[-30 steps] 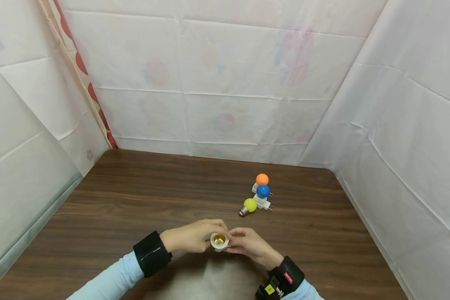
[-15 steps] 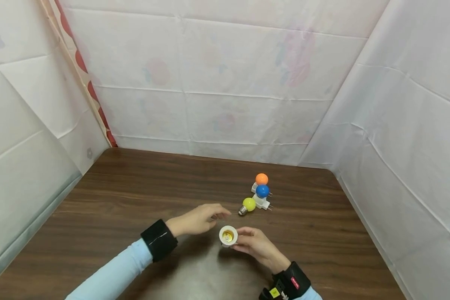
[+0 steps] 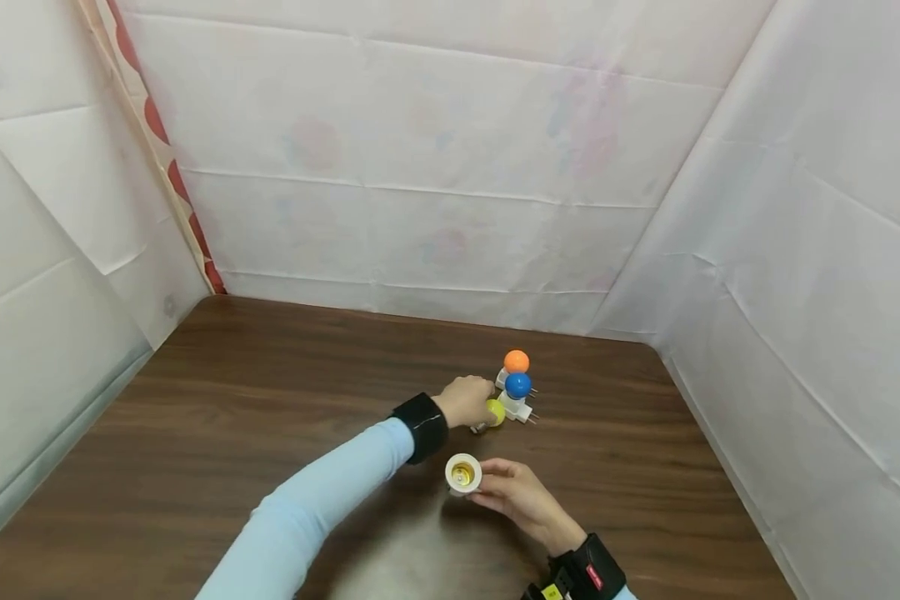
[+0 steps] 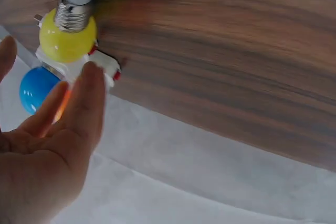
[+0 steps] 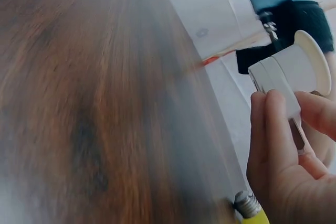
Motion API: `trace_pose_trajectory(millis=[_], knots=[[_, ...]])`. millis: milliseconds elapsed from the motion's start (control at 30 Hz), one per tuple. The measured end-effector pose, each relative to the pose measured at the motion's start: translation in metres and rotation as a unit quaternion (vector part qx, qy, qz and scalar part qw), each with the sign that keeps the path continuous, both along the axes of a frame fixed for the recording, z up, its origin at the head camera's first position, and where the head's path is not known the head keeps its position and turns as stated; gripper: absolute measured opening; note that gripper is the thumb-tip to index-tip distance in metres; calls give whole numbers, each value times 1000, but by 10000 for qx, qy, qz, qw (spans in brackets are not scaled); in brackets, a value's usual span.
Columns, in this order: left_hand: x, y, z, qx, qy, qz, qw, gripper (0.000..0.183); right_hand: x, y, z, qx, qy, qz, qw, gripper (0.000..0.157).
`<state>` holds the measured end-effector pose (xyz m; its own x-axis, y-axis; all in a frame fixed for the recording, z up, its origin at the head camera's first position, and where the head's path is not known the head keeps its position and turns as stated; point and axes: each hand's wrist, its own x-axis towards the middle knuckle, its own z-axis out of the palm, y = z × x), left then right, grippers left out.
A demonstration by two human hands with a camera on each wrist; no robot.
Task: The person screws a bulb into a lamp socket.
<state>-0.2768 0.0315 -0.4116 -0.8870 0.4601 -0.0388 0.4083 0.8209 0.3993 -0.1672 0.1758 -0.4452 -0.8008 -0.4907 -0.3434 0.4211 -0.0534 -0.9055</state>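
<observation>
My right hand [image 3: 523,502] holds a white plug-in bulb socket [image 3: 456,489] between thumb and fingers. Its round mouth faces up, with a gold-coloured lining inside. Seen from the right wrist, the fingers grip the socket's flat body [image 5: 275,85], and a metal prong shows beside them. My left hand [image 3: 465,402] is over a yellow bulb [image 3: 498,412] with a silver screw base, lying on the table. The left wrist view shows that hand's fingers [image 4: 86,98] extended beside the yellow bulb [image 4: 65,40], without a grip on it.
Just behind the yellow bulb, a blue bulb [image 3: 518,385] and an orange bulb [image 3: 517,361] sit in white plug-in sockets with prongs pointing right. White sheets [image 3: 420,242] hang around the back and sides of the brown wooden table [image 3: 307,358].
My left hand has let go of the socket and moved right and away to the yellow bulb. My right hand keeps holding the socket, now shifted slightly right with its mouth up.
</observation>
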Motion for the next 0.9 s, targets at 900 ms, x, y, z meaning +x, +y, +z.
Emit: trace_pose_trajectory(millis=[900], knots=[[1, -24, -2, 331, -146, 435, 9984, 41, -20, 2, 0, 146, -18, -400, 9991, 39]])
